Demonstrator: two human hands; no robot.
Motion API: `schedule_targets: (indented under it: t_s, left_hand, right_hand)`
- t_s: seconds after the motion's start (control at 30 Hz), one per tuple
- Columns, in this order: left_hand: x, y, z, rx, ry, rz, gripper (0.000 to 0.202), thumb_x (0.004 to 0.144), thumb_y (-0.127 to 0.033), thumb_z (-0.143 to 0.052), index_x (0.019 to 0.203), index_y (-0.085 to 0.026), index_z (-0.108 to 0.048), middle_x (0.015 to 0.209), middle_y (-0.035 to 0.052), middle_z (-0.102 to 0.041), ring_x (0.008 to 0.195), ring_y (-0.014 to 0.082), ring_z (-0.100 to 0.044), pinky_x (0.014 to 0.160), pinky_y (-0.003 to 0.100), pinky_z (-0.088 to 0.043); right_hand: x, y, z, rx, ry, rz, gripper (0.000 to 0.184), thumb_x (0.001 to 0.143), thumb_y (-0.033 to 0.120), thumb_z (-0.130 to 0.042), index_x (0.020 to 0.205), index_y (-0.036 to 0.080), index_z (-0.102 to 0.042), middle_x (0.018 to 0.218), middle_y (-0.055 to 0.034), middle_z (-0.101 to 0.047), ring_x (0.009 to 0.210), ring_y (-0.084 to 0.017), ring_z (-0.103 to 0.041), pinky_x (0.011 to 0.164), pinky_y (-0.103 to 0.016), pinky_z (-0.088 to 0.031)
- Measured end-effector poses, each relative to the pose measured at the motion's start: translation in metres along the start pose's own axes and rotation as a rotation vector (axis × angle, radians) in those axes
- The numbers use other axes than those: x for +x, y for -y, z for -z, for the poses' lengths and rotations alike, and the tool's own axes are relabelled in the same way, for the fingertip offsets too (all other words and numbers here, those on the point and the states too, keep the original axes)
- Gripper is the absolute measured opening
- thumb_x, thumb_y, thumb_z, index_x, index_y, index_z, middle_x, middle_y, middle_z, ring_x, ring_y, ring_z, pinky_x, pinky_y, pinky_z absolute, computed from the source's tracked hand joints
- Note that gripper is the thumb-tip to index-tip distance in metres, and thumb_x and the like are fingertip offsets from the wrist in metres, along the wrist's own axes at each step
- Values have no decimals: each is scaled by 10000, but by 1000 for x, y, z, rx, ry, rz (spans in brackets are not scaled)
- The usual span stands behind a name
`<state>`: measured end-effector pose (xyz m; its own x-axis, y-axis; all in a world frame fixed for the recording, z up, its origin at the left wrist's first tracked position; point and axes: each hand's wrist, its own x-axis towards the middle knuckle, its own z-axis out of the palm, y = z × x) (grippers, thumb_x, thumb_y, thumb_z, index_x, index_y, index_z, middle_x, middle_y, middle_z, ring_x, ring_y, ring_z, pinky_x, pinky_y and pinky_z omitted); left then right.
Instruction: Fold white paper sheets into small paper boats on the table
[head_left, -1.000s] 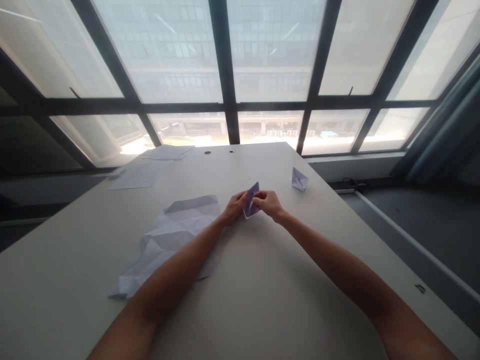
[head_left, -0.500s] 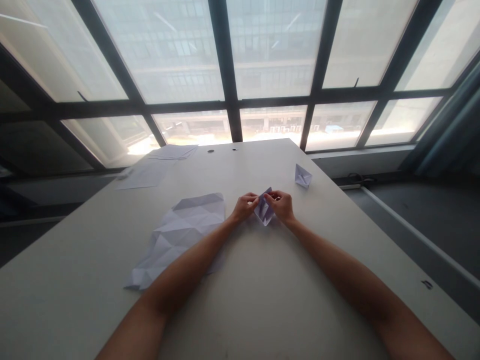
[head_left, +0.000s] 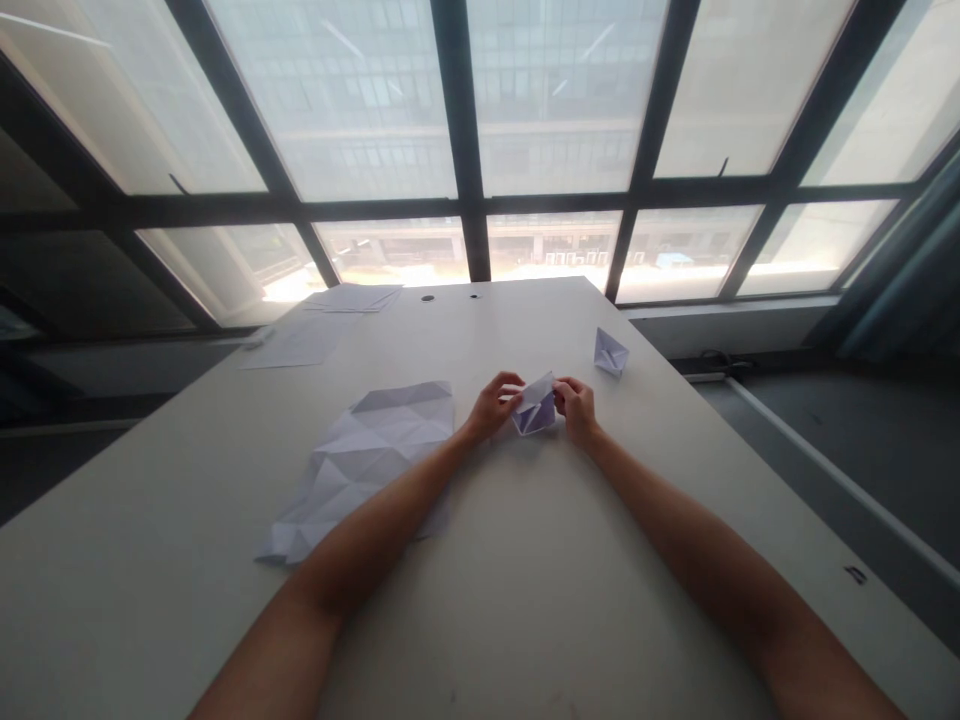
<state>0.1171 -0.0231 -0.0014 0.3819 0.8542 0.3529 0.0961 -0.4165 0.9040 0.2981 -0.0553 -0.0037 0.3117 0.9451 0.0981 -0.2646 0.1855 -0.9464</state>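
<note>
Between my two hands is a small folded paper piece [head_left: 535,408], white on its upper flap and shaded lavender below. My left hand [head_left: 495,405] pinches its left side between thumb and fingers. On the opposite edge, my right hand [head_left: 576,406] has its fingers closed on the paper's right corner. To the right and farther back stands a similar folded paper boat [head_left: 611,353], apart from both hands. A large creased paper sheet [head_left: 367,450] lies to the left, partly covered by my left forearm.
Flat paper sheets [head_left: 296,342] lie at the table's far left, with more papers [head_left: 360,297] behind them. The white table [head_left: 525,590] runs toward the windows [head_left: 555,100]. A small dark mark [head_left: 855,575] sits near its right edge.
The folded paper has turned and tilted, so its pale upper flap now faces me. My hands have spread slightly apart on it, and the camera view has shifted a little.
</note>
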Motion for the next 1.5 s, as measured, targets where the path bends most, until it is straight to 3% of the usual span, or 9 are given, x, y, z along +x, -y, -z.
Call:
schedule_targets:
  t_s: [0.17,0.33,0.53,0.7,0.87,1.0,1.23,1.4,1.5]
  left_hand:
    - [-1,-3,0,131,33,-90,361,769,-487,-764,909,-170,-665,1088,107,-633,1051,236,-613,723,279,-555]
    - [1,9,1,161,89,-73,435,631,-393,-880,922,-166,-652,1021,77,-614,943,197,-621,764,308,-559]
    - [0,10,0,213,72,-64,187,772,-315,-728,767,-146,-648,815,31,-622,741,135,-615,693,272,-536]
    - [0,2,3,-33,-28,100,278,759,-393,-727,761,-153,-588,714,8,-623,682,149,-643,667,304,-555]
    - [1,1,11,-325,-150,181,323,694,-398,-784,729,-165,-563,722,-29,-569,696,117,-608,710,281,-548]
    - [2,0,18,-493,-183,260,277,674,-330,-788,714,-172,-564,619,-52,-508,574,86,-515,580,206,-449]
    - [1,-2,18,-630,-165,274,143,661,-229,-734,727,-163,-626,688,-18,-611,678,136,-591,636,229,-468]
    - [1,-1,13,-699,8,293,393,665,-215,-777,1040,-147,-682,906,61,-730,794,207,-689,746,306,-517]
    - [1,1,12,-693,-10,319,400,678,-254,-809,1033,-114,-690,914,101,-744,779,230,-702,756,340,-528]
  right_hand:
    - [-1,-1,-2,-19,-37,7,265,660,420,-681,733,167,-660,497,74,-442,441,-87,-340,436,-241,-244]
    - [-1,-3,-6,-135,-108,214,295,704,440,-685,772,156,-726,660,2,-607,606,-136,-508,585,-268,-416]
    - [-3,-4,-9,-291,-67,348,335,790,468,-613,782,155,-732,940,-85,-639,813,-182,-590,662,-278,-481]
    - [-3,-9,-9,-428,-34,336,563,740,394,-636,1259,175,-623,1276,-162,-577,1001,-232,-603,737,-320,-534]
    - [2,-16,-5,-267,29,184,349,783,424,-578,967,151,-693,899,-72,-702,764,-191,-615,649,-280,-495]
    - [5,-17,-1,-119,-13,68,373,750,546,-621,684,179,-624,578,14,-572,529,-136,-491,488,-251,-391]
    - [6,-12,2,93,14,-54,453,626,615,-752,714,181,-657,624,-13,-636,559,-155,-567,525,-280,-450]
    - [4,-11,3,79,68,-91,431,641,601,-746,720,186,-658,624,-28,-649,559,-179,-582,511,-295,-444]
    - [4,-10,3,-23,121,-48,427,677,597,-709,755,182,-648,671,-38,-644,593,-185,-577,534,-302,-441]
